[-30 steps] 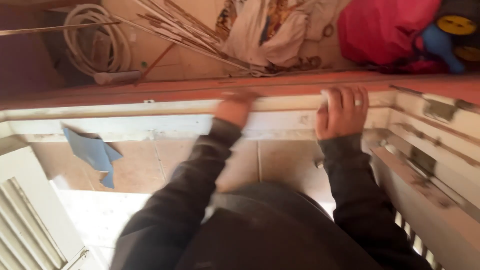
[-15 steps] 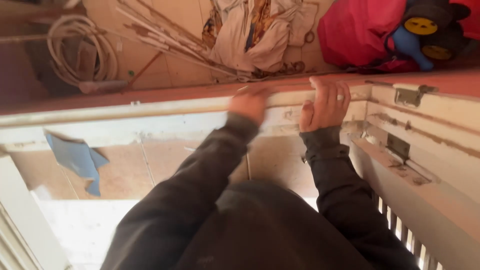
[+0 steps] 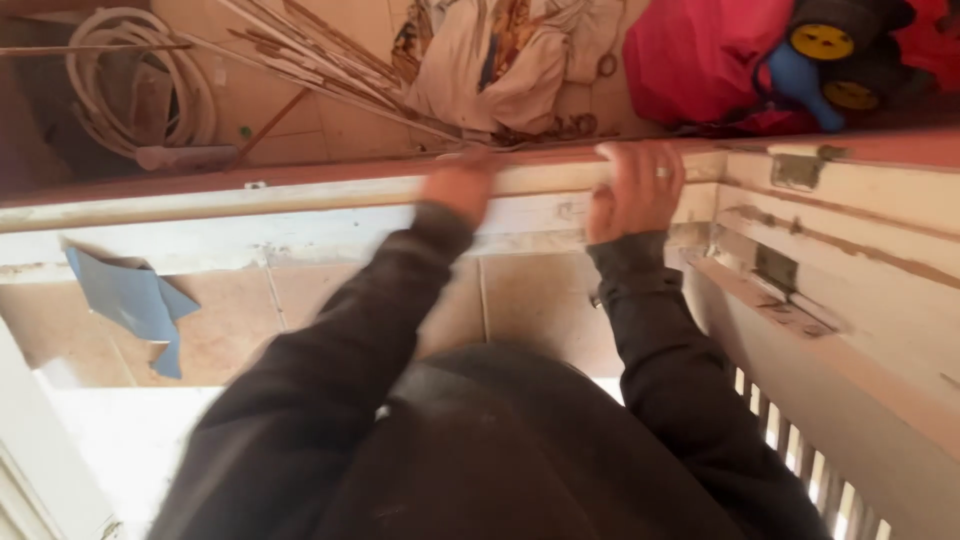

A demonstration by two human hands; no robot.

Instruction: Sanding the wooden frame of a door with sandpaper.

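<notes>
**Q:** Fingers of each hand, how do they stand?

**A:** Right hand: fingers together, curled over the top edge of the white painted window frame, a ring on one. Left hand: blurred, resting on the same edge just beside the right; whether its fingers are apart or together cannot be told.

**Q:** Where does the frame lie?

**A:** It runs across the view from left to right, a metal hinge at its right corner, tiled floor below.

**Q:** What lies around it?

**A:** Blue sandpaper sheet on the floor at left; beyond the frame, coiled hose, thin rods, crumpled cloth, red fabric.
</notes>
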